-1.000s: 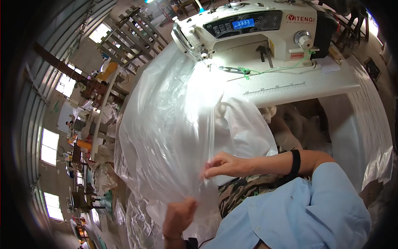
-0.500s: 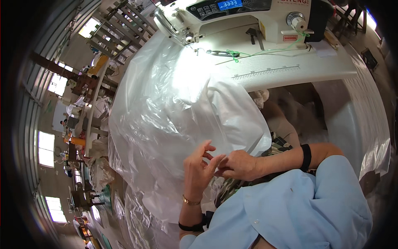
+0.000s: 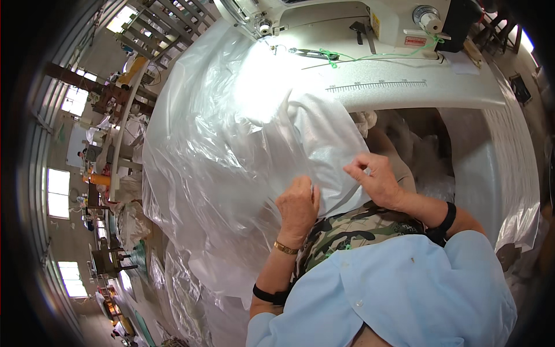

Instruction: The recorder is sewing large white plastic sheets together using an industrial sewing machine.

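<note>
Beyond our grips lies the sewing machine (image 3: 347,29); both hands, left (image 3: 298,205) and right (image 3: 376,176), now pinch the clear plastic sheet (image 3: 231,150), the left risen since earlier.

Both hands grip the near edge of a large clear plastic sheet (image 3: 231,144) draped over a white woven bag (image 3: 324,139): left hand (image 3: 298,205) bunching it, right hand (image 3: 376,179) pinching. Farther off stands a white sewing machine (image 3: 347,23) on its pale table (image 3: 428,92).

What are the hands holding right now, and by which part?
Both hands, left hand and right hand, grip the white woven sack at its near edge, beside the clear plastic liner.
</note>
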